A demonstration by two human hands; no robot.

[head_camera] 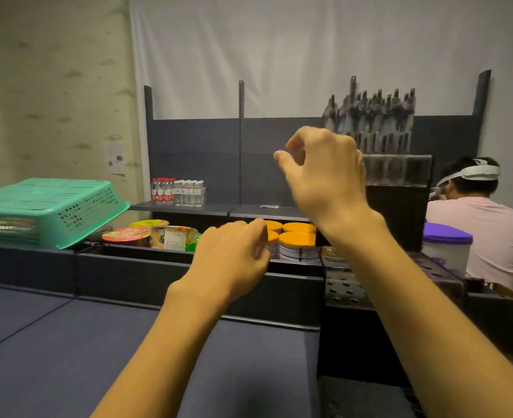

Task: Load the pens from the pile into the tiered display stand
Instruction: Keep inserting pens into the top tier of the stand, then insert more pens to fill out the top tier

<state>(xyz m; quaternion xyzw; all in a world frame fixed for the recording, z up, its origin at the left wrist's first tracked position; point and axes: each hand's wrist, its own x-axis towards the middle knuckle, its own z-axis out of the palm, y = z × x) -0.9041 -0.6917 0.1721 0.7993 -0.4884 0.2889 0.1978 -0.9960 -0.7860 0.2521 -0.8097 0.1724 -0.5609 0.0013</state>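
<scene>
Right hand [324, 173]: raised, grip loosely curled, thumb and forefinger apart, nothing visibly held; nearer the tiered display stand [397, 170], just behind-right, its pens [373, 113] upright. Left hand [234, 254]: lower, curled, contents indiscernible; pile not seen

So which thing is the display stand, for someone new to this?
Find the dark shelf wall at the back. At its right end, behind the raised right hand, stands the tiered stand: clear stepped pockets, the only thing with upright pens sticking out on top.
</scene>
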